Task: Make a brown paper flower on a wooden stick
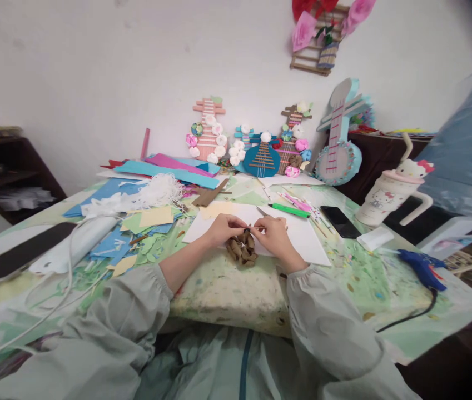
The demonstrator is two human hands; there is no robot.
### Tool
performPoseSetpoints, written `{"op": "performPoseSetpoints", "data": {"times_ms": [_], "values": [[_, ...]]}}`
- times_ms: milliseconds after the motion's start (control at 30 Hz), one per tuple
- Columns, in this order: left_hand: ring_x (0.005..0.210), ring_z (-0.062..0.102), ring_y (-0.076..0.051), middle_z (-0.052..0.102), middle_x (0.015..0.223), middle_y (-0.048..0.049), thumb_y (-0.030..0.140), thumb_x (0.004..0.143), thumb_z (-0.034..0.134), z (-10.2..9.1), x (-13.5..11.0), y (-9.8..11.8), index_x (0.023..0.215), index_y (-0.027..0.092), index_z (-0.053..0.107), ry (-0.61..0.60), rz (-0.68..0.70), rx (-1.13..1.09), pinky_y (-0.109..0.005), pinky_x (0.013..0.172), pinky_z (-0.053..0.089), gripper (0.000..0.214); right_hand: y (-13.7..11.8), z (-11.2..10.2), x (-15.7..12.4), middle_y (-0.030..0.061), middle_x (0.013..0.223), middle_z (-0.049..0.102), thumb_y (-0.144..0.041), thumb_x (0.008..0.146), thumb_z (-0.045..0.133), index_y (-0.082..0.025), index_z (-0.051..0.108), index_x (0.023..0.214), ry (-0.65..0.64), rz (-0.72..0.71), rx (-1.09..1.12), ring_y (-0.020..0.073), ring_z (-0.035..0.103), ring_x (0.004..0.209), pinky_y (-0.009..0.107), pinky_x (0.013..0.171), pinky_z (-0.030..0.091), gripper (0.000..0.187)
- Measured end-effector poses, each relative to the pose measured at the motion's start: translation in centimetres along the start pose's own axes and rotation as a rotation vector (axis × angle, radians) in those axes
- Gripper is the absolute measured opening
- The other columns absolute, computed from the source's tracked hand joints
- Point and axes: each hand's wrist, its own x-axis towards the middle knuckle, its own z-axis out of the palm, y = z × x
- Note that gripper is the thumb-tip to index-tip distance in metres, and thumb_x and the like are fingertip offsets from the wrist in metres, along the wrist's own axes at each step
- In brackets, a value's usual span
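Observation:
My left hand (224,229) and my right hand (274,234) meet over the front of the white paper sheet (311,247), fingertips pinched close together. Below the fingers hangs a brown paper flower (242,251) with curled petals. Both hands grip its upper edge, where a small dark bit shows between the fingertips. A thin grey pointed thing (261,211) sticks out behind my right hand; I cannot tell whether it is held or lies on the sheet. Just beyond it lies a green marker (289,210).
Paper scraps (152,244), white string (164,191) and a phone (23,250) lie to the left. On the right are another phone (339,222), a tumbler (389,197) and a blue glue gun (421,266) with its cord. Flower-decorated paper instruments (263,158) stand along the wall.

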Motion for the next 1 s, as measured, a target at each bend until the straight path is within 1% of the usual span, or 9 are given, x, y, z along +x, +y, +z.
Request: {"op": "performPoseSetpoints", "data": {"times_ms": [267, 433, 533, 600, 733, 800, 900, 1000], "values": [[0.064, 0.064, -0.013, 0.069, 0.073, -0.0075, 0.016, 0.064, 0.069, 0.3, -0.2, 0.3, 0.082, 0.008, 0.068, 0.001, 0.005, -0.04, -0.027, 0.063, 0.052, 0.021, -0.3, -0.3, 0.0, 0.0002, 0.073, 0.065, -0.035, 0.078, 0.057, -0.017, 0.061, 0.067, 0.018, 0.037, 0.049, 0.0133, 0.055, 0.069, 0.031, 0.075, 0.023, 0.021], [0.07, 0.064, -0.014, 0.069, 0.078, -0.0086, 0.012, 0.06, 0.07, 0.2, -0.3, 0.7, 0.084, 0.007, 0.067, -0.013, 0.015, -0.054, -0.029, 0.069, 0.052, 0.024, -0.2, -0.2, 0.0, 0.0001, 0.074, 0.065, -0.034, 0.078, 0.058, -0.017, 0.061, 0.067, 0.044, 0.046, 0.042, 0.014, 0.056, 0.071, 0.031, 0.074, 0.023, 0.02], [0.071, 0.064, -0.016, 0.07, 0.081, -0.0101, 0.014, 0.059, 0.071, 0.1, -0.4, 1.0, 0.086, 0.007, 0.068, -0.032, 0.014, -0.085, -0.031, 0.069, 0.052, 0.027, -0.1, -0.2, 0.0, 0.0003, 0.075, 0.065, -0.035, 0.078, 0.058, -0.017, 0.061, 0.069, 0.068, 0.037, 0.041, 0.0149, 0.056, 0.074, 0.031, 0.075, 0.023, 0.02], [0.073, 0.064, -0.016, 0.07, 0.082, -0.0104, 0.018, 0.061, 0.07, 0.1, -0.5, 1.1, 0.085, 0.008, 0.069, -0.03, 0.021, -0.097, -0.031, 0.071, 0.051, 0.026, -0.1, -0.2, 0.0, 0.0005, 0.076, 0.064, -0.035, 0.078, 0.058, -0.017, 0.06, 0.07, 0.077, 0.029, 0.049, 0.0154, 0.056, 0.075, 0.031, 0.076, 0.023, 0.02], [0.072, 0.063, -0.016, 0.07, 0.079, -0.0091, 0.023, 0.067, 0.066, 0.0, -0.6, 1.4, 0.083, 0.009, 0.07, 0.004, 0.041, -0.064, -0.03, 0.07, 0.05, 0.022, -0.1, -0.3, -0.1, 0.0008, 0.077, 0.064, -0.037, 0.078, 0.059, -0.018, 0.06, 0.07, 0.078, 0.008, 0.071, 0.0152, 0.055, 0.074, 0.032, 0.076, 0.023, 0.021], [0.07, 0.063, -0.015, 0.07, 0.078, -0.0082, 0.025, 0.068, 0.066, 0.0, -0.6, 1.3, 0.083, 0.009, 0.07, -0.004, 0.044, -0.052, -0.028, 0.068, 0.05, 0.022, -0.1, -0.3, -0.1, 0.0007, 0.077, 0.064, -0.037, 0.078, 0.059, -0.018, 0.06, 0.07, 0.083, -0.001, 0.067, 0.0148, 0.054, 0.073, 0.032, 0.076, 0.022, 0.021], [0.069, 0.063, -0.014, 0.07, 0.078, -0.0077, 0.024, 0.067, 0.067, -0.1, -0.4, 1.0, 0.083, 0.009, 0.069, -0.028, 0.051, -0.048, -0.027, 0.067, 0.049, 0.022, -0.1, -0.3, -0.1, 0.0003, 0.077, 0.064, -0.036, 0.078, 0.06, -0.017, 0.059, 0.07, 0.095, -0.007, 0.053, 0.015, 0.054, 0.075, 0.032, 0.076, 0.021, 0.02], [0.069, 0.063, -0.014, 0.07, 0.078, -0.0079, 0.022, 0.066, 0.068, -0.1, -0.3, 0.7, 0.082, 0.009, 0.068, -0.02, 0.048, -0.048, -0.027, 0.067, 0.05, 0.021, 0.0, -0.1, -0.1, 0.0004, 0.078, 0.063, -0.036, 0.077, 0.061, -0.018, 0.059, 0.071, 0.08, -0.017, 0.042, 0.0158, 0.054, 0.077, 0.032, 0.076, 0.021, 0.02]]}}
